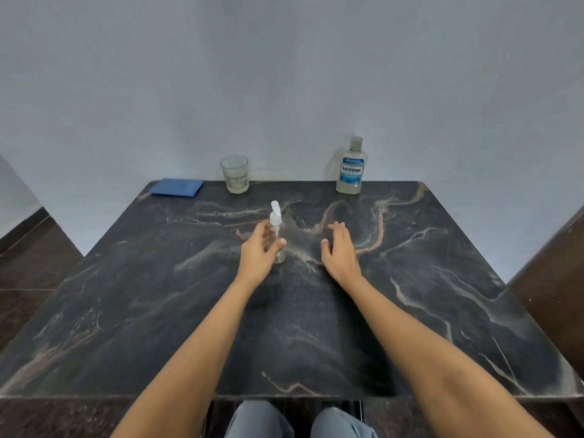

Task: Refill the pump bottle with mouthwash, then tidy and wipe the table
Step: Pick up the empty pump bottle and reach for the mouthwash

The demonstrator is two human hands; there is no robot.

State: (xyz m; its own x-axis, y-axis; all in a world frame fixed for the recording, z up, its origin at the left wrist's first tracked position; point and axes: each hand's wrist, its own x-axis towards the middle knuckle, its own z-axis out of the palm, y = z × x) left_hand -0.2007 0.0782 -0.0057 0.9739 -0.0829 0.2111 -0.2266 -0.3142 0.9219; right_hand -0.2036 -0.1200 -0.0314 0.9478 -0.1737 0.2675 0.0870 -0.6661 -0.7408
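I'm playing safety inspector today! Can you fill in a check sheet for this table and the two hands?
Surface: dark veined marble table.
Job's things: clear pump bottle upright mid-table; capped mouthwash bottle at the far edge; folded blue cloth at the far left corner.
Clutter: glass upright near the cloth.
Grippers: left hand holds the pump bottle; right hand open beside it, holding nothing.
Cables: nothing seen.
Surroundings: pale wall behind; dark floor at the sides.

2 bottles [275, 216] [351, 169], 1 glass [234, 173], 1 cloth [177, 187]
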